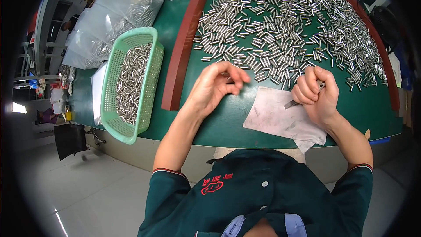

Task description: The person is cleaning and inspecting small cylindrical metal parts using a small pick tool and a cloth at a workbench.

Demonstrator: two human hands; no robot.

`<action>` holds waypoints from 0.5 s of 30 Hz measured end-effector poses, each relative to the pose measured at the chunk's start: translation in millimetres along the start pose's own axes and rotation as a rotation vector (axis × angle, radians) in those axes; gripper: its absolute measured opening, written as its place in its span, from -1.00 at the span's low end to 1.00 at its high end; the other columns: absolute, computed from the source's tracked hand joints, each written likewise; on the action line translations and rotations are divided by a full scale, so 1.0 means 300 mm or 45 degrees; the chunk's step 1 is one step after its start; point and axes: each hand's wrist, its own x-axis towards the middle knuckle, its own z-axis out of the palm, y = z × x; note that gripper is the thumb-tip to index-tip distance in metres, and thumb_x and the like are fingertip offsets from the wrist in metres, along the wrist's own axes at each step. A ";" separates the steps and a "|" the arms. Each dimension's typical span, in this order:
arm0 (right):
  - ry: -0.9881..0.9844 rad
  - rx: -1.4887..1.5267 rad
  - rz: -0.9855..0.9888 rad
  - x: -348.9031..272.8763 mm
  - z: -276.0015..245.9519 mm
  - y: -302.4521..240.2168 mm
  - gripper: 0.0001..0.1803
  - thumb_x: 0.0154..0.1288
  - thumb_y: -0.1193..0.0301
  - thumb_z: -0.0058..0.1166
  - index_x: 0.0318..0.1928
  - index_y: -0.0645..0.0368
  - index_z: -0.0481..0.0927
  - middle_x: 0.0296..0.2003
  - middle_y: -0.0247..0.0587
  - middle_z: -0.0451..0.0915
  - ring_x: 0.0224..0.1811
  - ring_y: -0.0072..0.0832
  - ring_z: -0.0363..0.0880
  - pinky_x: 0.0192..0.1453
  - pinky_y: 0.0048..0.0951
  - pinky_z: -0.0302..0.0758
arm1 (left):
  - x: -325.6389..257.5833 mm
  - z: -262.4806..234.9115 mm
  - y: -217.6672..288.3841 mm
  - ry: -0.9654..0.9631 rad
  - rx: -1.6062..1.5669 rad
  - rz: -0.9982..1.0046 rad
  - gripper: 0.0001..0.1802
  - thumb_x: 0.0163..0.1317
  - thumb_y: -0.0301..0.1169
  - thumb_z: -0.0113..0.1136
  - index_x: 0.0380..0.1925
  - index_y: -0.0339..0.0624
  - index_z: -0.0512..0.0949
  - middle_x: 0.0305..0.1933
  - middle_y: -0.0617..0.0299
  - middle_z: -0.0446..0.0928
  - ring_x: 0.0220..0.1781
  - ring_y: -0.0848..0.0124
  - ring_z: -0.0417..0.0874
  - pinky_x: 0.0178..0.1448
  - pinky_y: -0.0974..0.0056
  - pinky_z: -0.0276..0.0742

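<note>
Pins point(280, 30), small shiny metal cylinders, lie scattered across the green surface point(372, 105) inside a brown wooden frame point(182, 48), just beyond the white cloth point(280, 116). Above the cloth's far right edge the right hand point(316, 93) is fisted tight around a thin metal tool point(291, 103); left of the cloth the left hand point(217, 85) curls loosely, fingertips apparently pinching one pin. Working well here probably means bringing pin and tool together over the cloth, well clear of the green basket point(151, 68) of pins left of the frame.

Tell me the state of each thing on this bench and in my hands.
Left hand: curled, fingers pinched, contents hidden.
Right hand: fisted around a thin metal tool.
Metal pins: scattered loose.
Green basket: part-filled with pins.
Plastic bags: holding pins.
Cloth: lying flat.
</note>
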 end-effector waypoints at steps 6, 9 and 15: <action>-0.033 0.006 -0.002 0.003 0.004 0.003 -0.59 0.26 0.29 -0.46 -0.75 0.05 0.10 -0.87 -0.46 0.04 -0.82 -0.67 -0.11 -0.66 -0.59 -0.06 | 0.027 -0.028 -0.017 0.407 0.859 0.428 -0.78 0.13 -0.37 0.08 -0.61 -0.27 0.45 -0.76 0.48 0.19 -0.70 0.68 0.11 -0.63 0.47 0.04; -0.024 0.009 0.000 0.000 0.003 0.001 -0.59 0.26 0.29 -0.45 -0.75 0.05 0.11 -0.87 -0.47 0.04 -0.82 -0.68 -0.10 -0.66 -0.59 -0.06 | 0.026 -0.001 -0.023 0.487 1.371 0.624 -0.91 -0.02 -0.49 0.18 -0.53 -0.29 0.51 -0.78 0.35 0.24 -0.73 0.60 0.26 -0.62 0.40 0.19; -0.035 -0.015 -0.003 0.001 0.001 0.001 -0.60 0.26 0.28 -0.44 -0.74 0.05 0.10 -0.87 -0.48 0.03 -0.81 -0.68 -0.10 -0.66 -0.60 -0.06 | 0.043 0.019 -0.050 0.359 1.841 0.853 -0.89 -0.09 -0.49 0.19 -0.49 -0.23 0.52 -0.70 0.14 0.41 -0.64 0.28 0.45 -0.52 0.23 0.35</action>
